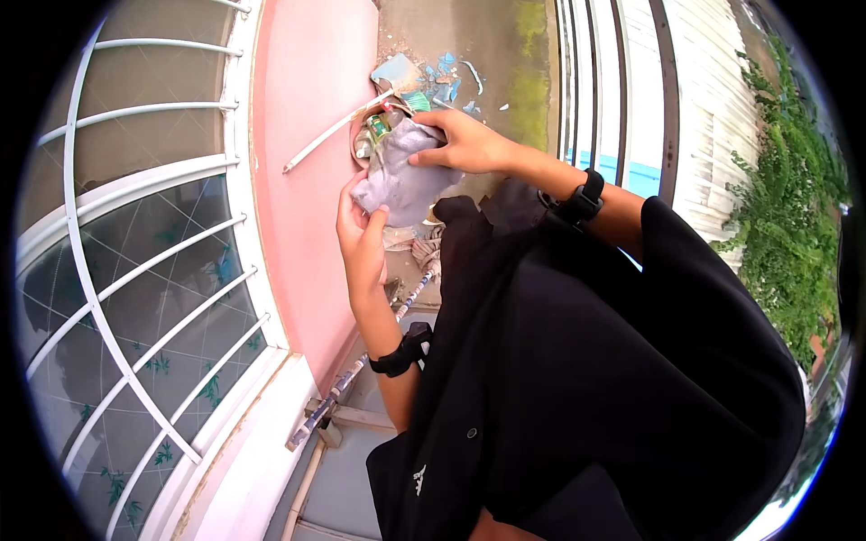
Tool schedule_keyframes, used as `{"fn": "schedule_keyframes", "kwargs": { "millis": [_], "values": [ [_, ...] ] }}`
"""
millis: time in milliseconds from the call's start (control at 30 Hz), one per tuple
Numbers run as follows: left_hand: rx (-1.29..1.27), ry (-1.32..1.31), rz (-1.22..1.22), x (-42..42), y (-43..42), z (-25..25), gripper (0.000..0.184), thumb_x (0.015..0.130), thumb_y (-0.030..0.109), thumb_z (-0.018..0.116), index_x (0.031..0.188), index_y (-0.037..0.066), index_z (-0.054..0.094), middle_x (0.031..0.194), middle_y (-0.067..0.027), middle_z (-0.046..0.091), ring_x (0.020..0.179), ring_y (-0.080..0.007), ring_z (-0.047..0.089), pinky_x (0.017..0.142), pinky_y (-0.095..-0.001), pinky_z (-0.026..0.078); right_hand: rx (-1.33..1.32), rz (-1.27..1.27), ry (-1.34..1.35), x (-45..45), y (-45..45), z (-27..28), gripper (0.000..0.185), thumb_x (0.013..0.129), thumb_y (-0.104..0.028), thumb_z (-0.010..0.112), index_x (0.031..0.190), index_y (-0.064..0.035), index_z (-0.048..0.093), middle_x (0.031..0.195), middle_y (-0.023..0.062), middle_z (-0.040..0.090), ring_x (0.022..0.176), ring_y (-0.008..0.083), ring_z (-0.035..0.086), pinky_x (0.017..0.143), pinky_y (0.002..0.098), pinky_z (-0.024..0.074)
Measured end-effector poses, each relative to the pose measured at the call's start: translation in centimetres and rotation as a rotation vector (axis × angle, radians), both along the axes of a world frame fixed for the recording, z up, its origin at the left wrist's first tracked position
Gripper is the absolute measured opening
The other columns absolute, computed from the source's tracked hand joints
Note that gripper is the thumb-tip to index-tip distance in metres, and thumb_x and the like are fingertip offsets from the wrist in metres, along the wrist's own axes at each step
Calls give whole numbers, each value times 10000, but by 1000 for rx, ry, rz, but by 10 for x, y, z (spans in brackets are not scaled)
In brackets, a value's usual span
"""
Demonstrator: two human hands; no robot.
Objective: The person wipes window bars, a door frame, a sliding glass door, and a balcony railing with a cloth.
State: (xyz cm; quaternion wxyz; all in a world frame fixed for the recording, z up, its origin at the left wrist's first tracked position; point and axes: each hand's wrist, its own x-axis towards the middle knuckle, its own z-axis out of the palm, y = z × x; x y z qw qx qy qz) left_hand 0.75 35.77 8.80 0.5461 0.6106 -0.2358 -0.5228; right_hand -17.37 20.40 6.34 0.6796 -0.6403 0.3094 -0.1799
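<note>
A crumpled grey-lavender cloth (406, 176) is stretched between my two hands. My left hand (363, 233) pinches its lower left edge, thumb on top. My right hand (465, 144) grips its upper right edge between thumb and fingers. Just beyond the cloth, partly hidden by it, is a container with a green-labelled can or bottle (377, 126) and other small items in it. A long white stick (338, 132) leans across that container toward the wall. Black straps with small devices are on both wrists.
A pink wall (311, 180) and a barred window (153, 270) stand at left. Broken blue pieces (444, 81) litter the ground ahead. Dark railings (667, 99) run along the right. A patterned pole (338, 394) and striped cloth (428, 252) lie below my hands.
</note>
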Motion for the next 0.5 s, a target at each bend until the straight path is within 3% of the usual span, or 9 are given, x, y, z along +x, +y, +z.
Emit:
{"fn": "schedule_keyframes", "kwargs": {
  "millis": [67, 233, 400, 500],
  "values": [
    [20, 6, -13, -34, -22, -6, 559, 927, -120, 534, 1472, -9, 471, 1386, -163, 578, 1285, -208, 570, 1104, -352, 438, 112, -49, 6, -54, -13, -11, 345, 912, -126, 755, 1210, 17, 658, 1002, 45, 697, 929, 112, 606, 823, 312, 512],
    [51, 4, -77, -112, -71, -9, 480, 914, -129, 533, 1380, -23, 573, 1243, -134, 685, 1157, -169, 646, 1012, -313, 489, 105, -139, -29, -142, -35, -38, 221, 911, -53, 721, 1120, -12, 659, 923, -26, 645, 858, 66, 566, 766, 255, 474],
    [91, -92, -289, -160, -131, -9, 466, 893, -143, 553, 1338, -17, 606, 1213, -132, 696, 1116, -139, 652, 977, -296, 493, 29, -266, 73, -204, -57, -53, 263, 858, -38, 731, 1111, -21, 665, 867, 34, 663, 804, 110, 589, 756, 302, 501],
    [116, -54, -363, -176, -168, -13, 349, 974, -59, 574, 1320, -38, 610, 1165, -108, 718, 1043, -126, 678, 926, -278, 525, 146, -439, -3, -226, -73, -59, 292, 897, -102, 751, 1152, -3, 649, 909, 63, 688, 842, 118, 619, 774, 296, 514]
  ]
}}
